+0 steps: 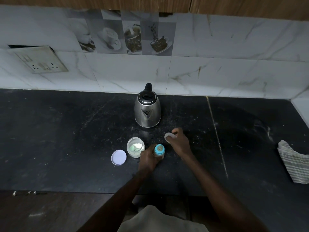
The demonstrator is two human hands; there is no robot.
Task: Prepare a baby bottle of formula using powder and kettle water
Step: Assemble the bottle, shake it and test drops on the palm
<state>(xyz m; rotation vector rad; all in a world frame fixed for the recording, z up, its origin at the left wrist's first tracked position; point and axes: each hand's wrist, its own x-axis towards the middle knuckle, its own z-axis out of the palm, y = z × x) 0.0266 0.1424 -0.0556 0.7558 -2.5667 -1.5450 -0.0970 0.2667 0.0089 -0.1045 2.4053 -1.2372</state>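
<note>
A baby bottle (159,150) with a blue collar and a teat stands upright on the dark counter (66,139). My left hand (149,158) grips its body from the left. My right hand (178,143) holds the clear bottle cap (169,136) just above or on the counter, right of the bottle. An open glass jar (135,147) with white powder and a pale green scoop inside stands left of the bottle. Its white lid (118,157) lies flat further left. A steel kettle (147,111) with its lid open stands behind, near the wall.
A striped cloth (294,162) lies at the counter's right edge. A wall socket plate (41,60) is on the tiled wall at the left. The counter's front edge runs just below my forearms.
</note>
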